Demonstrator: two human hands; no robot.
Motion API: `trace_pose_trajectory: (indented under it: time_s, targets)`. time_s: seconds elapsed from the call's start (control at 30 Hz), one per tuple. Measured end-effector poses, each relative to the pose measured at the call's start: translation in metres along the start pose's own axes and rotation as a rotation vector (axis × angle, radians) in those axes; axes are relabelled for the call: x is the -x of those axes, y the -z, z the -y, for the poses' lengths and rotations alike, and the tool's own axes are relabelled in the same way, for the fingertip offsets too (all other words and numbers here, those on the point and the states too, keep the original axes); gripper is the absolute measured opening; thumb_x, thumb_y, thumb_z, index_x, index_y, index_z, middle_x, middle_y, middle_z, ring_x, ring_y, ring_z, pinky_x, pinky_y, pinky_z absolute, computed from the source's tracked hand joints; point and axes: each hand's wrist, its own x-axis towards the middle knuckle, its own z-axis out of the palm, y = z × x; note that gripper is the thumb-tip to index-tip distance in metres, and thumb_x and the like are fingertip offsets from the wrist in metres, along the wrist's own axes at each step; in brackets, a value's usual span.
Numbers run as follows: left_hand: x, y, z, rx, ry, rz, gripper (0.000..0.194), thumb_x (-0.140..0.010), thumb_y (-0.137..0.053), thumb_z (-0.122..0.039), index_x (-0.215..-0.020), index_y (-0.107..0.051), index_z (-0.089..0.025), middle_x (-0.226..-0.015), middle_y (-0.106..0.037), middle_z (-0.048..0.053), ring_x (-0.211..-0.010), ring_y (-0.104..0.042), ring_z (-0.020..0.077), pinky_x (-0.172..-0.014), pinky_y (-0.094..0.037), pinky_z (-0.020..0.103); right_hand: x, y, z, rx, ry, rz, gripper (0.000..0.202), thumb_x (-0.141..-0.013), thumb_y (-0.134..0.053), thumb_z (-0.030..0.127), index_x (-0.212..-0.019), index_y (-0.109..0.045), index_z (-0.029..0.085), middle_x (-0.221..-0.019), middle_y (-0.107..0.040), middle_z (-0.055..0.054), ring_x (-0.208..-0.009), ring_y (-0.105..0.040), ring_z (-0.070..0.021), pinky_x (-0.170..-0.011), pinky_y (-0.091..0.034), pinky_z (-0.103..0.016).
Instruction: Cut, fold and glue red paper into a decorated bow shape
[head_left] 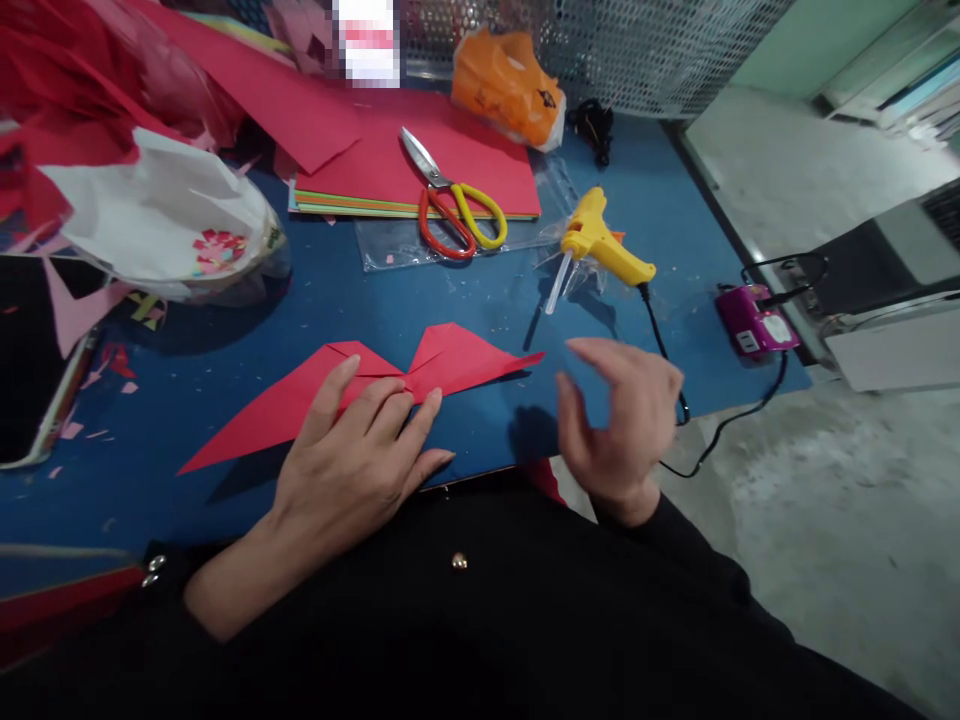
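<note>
A folded piece of red paper with two pointed wings lies on the blue table near its front edge. My left hand rests on the paper's middle with its fingers spread, pressing it down. My right hand hovers to the right of the paper's right tip, apart from it. Its thumb and forefinger are parted and nothing shows between them; its other fingers are curled. Beyond the right hand lies a yellow hot glue gun with a clear glue stick. Scissors with one red and one yellow handle lie farther back.
A stack of coloured paper lies at the back beside an orange plastic bag. A white paper-lined bag with scraps and a phone are at left. A purple power adapter with black cords sits at the right edge.
</note>
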Motion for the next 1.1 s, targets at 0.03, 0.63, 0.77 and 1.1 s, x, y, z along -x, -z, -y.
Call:
trace_pose_trajectory:
  time_s: [0.03,0.63,0.77,1.1]
  targets:
    - [0.0,0.0,0.0,0.0,0.002,-0.002,0.044,-0.097,-0.055,-0.042,-0.121,-0.068,-0.007,-0.096,-0.072,0.013,-0.097,-0.066,0.0286,-0.115,-0.032,0.054,0.002,-0.001,0.007,-0.047,0.12,0.075,0.032,-0.093,-0.057,0.02,-0.125,-0.057,0.022,-0.116,-0.073,-0.008,-0.111,-0.066,-0.0243,-0.097,-0.043,-0.043]
    - [0.001,0.001,0.001,0.055,0.021,0.024,0.042,-0.097,-0.053,-0.039,-0.124,-0.066,-0.01,-0.097,-0.073,0.014,-0.1,-0.068,0.0322,-0.115,-0.032,0.058,0.008,-0.015,0.045,0.092,0.425,0.496,0.062,-0.104,-0.034,0.048,-0.13,-0.056,-0.004,-0.129,-0.066,-0.025,-0.121,-0.062,-0.0326,-0.108,-0.044,-0.048]
    - [0.002,0.001,0.0,0.043,0.028,0.046,0.044,-0.097,-0.052,-0.04,-0.126,-0.065,-0.009,-0.099,-0.073,0.015,-0.1,-0.067,0.0327,-0.113,-0.032,0.057,0.009,-0.011,0.043,0.189,0.348,0.503,0.068,-0.103,-0.034,0.052,-0.129,-0.056,-0.008,-0.125,-0.066,-0.03,-0.119,-0.063,-0.0368,-0.109,-0.041,-0.053]
    - [0.002,0.0,0.0,0.076,0.052,0.03,0.043,-0.094,-0.06,-0.041,-0.126,-0.066,-0.013,-0.098,-0.073,0.014,-0.1,-0.068,0.0335,-0.113,-0.032,0.058,0.014,-0.006,0.024,0.244,0.131,0.465,0.061,-0.101,-0.041,0.05,-0.138,-0.047,0.002,-0.124,-0.067,-0.026,-0.115,-0.063,-0.0368,-0.111,-0.034,-0.06]
